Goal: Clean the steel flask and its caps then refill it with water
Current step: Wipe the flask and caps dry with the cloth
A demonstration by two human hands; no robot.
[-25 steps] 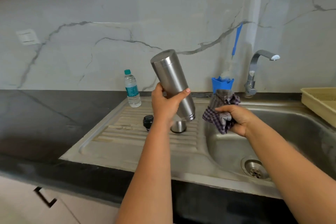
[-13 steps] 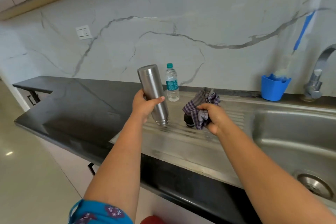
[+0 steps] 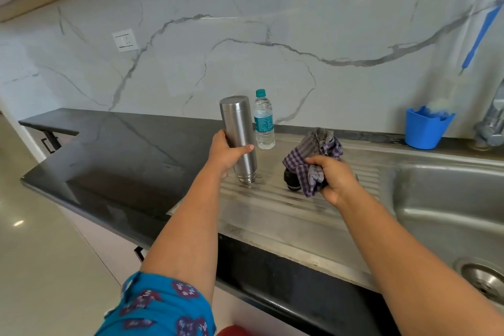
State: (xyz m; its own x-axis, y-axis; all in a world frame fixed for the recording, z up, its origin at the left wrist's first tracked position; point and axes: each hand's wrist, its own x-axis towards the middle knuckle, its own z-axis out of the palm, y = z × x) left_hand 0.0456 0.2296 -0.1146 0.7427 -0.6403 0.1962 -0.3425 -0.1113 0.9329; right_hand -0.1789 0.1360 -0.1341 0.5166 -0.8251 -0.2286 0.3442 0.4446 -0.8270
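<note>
My left hand (image 3: 227, 154) grips the steel flask (image 3: 240, 133) upside down, its open neck touching or just above the ribbed steel drainboard (image 3: 272, 215). My right hand (image 3: 334, 177) holds a crumpled purple checked cloth (image 3: 313, 155) over the drainboard. Partly hidden behind that cloth, a black cap (image 3: 290, 181) stands on the ribs. The steel cap is not visible, covered by my right hand and the cloth.
A small plastic water bottle (image 3: 264, 120) with a teal cap stands behind the flask. A blue cup (image 3: 425, 128) with a brush sits by the wall, beside the tap (image 3: 491, 125). The sink basin (image 3: 450, 213) lies to the right, black counter (image 3: 122, 155) to the left.
The flask has moved left from above the sink edge and gone from tilted to nearly vertical, neck down at the drainboard. My right hand with the cloth moved left over the caps.
</note>
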